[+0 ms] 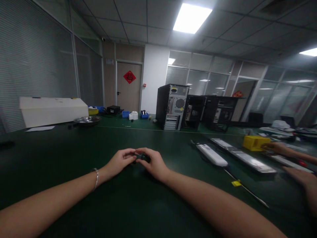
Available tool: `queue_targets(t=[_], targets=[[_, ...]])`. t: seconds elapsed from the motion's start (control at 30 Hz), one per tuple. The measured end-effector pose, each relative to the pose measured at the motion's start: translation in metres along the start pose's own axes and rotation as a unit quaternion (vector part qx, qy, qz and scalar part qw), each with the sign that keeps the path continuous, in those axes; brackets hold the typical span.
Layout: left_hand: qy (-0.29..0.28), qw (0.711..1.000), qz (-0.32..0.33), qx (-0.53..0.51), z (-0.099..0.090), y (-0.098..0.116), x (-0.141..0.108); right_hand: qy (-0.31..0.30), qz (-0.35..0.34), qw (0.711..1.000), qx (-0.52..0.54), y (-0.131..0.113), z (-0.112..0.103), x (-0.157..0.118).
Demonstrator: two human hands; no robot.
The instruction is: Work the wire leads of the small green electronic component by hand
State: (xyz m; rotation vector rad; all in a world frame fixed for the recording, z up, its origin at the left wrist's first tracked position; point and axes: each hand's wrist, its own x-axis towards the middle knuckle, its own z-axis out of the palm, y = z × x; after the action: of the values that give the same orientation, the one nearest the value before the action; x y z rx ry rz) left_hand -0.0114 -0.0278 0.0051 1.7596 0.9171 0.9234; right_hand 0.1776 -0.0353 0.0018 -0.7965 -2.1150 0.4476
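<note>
Nearest to me, both forearms come in over the dark green tabletop (116,211), their lower parts cut off from view; a bracelet (95,179) circles the left wrist. The left hand (123,159) and the right hand (154,162) meet above the middle of the tabletop, and between them is a small dark object (144,157). The right fingers pinch it from two sides and cover much of it. The left fingers are bent, with thumb and forefinger close together at its left end; whether they grip it or only touch it, I cannot tell. The object looks blackish, with a thin pale line at the left, but its full shape is hidden and blurred.

To the right lie a cable with a yellow tag (236,183) and a long white device (212,154). At the far right, the blurred hand of another person (279,148) touches a yellow box (255,142); that person's body is outside my view. Farther away stand a metal bowl (87,121) at left and an upright computer case (174,107).
</note>
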Motion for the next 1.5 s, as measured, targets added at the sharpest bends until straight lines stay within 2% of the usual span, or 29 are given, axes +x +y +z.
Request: queue_targets(t=[0.2,0.43,0.6,0.7,0.83,0.97,1.1,1.27,1.5], targets=[[0.01,1.0,0.021,0.007,-0.003,-0.007,0.002,0.007,-0.003,1.0,0.013,0.003,0.0,0.0],[-0.026,0.999,0.021,-0.036,-0.002,-0.011,0.002,0.002,-0.004,1.0,0.017,-0.001,-0.002,-0.001],[-0.037,0.998,0.049,0.002,0.0,-0.011,0.002,0.032,-0.006,0.999,0.027,0.005,0.001,0.0],[-0.029,0.998,0.052,0.002,0.002,-0.01,0.001,0.055,0.006,0.998,0.013,0.011,0.003,0.001],[-0.02,0.997,0.07,-0.017,0.001,-0.009,0.001,0.049,0.024,0.998,0.013,0.017,0.003,0.002],[-0.014,0.997,0.077,0.015,-0.001,-0.009,0.003,0.046,0.04,0.998,0.013,0.022,0.004,0.002],[0.002,0.997,0.069,0.033,0.0,-0.009,0.003,0.035,0.063,0.997,0.018,0.023,0.006,0.002],[-0.001,0.998,0.062,0.013,0.002,-0.01,0.002,0.026,0.086,0.996,0.014,0.021,0.007,0.001],[-0.002,0.998,0.046,0.038,0.002,-0.009,0.001,0.016,0.12,0.993,0.008,0.02,0.01,0.0]])
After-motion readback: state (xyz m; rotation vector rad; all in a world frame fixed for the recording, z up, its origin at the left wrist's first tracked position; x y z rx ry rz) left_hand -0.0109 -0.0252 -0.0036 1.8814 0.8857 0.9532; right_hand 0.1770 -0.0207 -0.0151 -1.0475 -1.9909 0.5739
